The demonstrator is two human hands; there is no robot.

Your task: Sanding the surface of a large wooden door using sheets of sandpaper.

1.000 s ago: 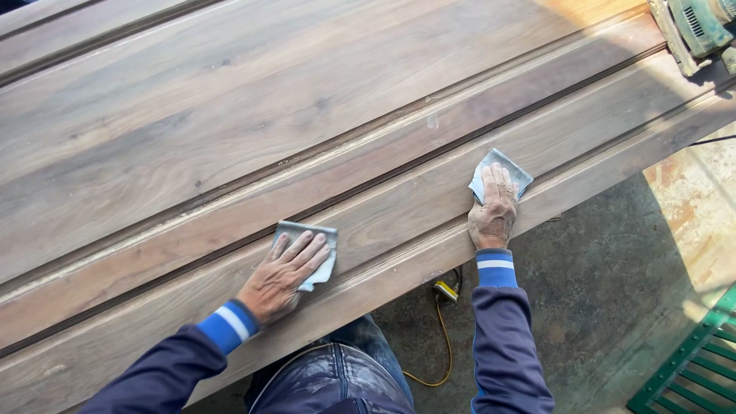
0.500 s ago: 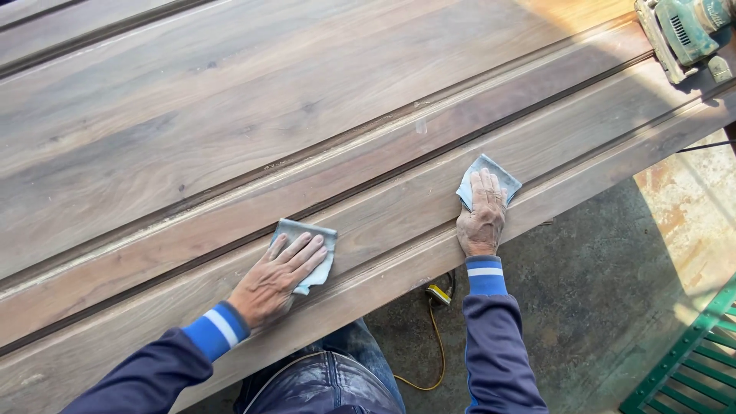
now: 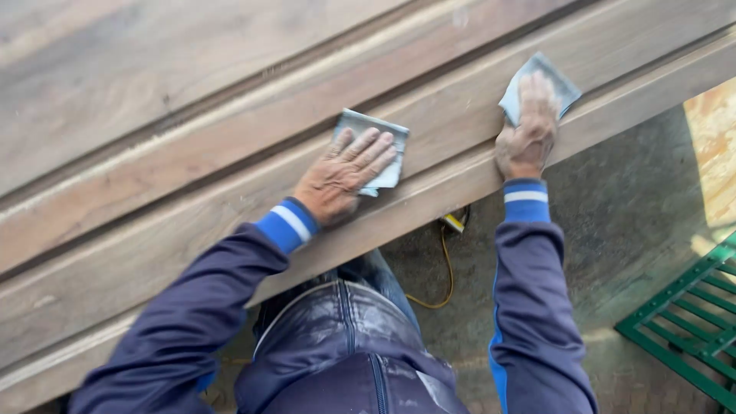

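Worker: a person in a dark blue jacket with striped cuffs leans over the near edge of a long wooden panel (image 3: 192, 146), both arms stretched forward.
Left hand: the left hand (image 3: 341, 176) lies flat, fingers spread and not closed, its grip simply pressing a grey sanding sheet (image 3: 376, 142) onto the flat band between two moulded grooves; the sheet shows past the fingertips, away from the body.
Right hand: the right hand (image 3: 527, 134) presses a second grey sanding sheet (image 3: 548, 77) the same way, palm down, fingers together and extended, nothing clamped; it sits farther along the same band, well apart from the left.
Panel: its long axis, and the grooves with it, run from lower left to upper right, so both sheets lie along the grain line, each just ahead of its own hand.
Floor: below the panel's edge, a yellow cable (image 3: 445, 264) trails over grey concrete.
Far right: a green metal grate (image 3: 686, 322) lies at the frame's corner.
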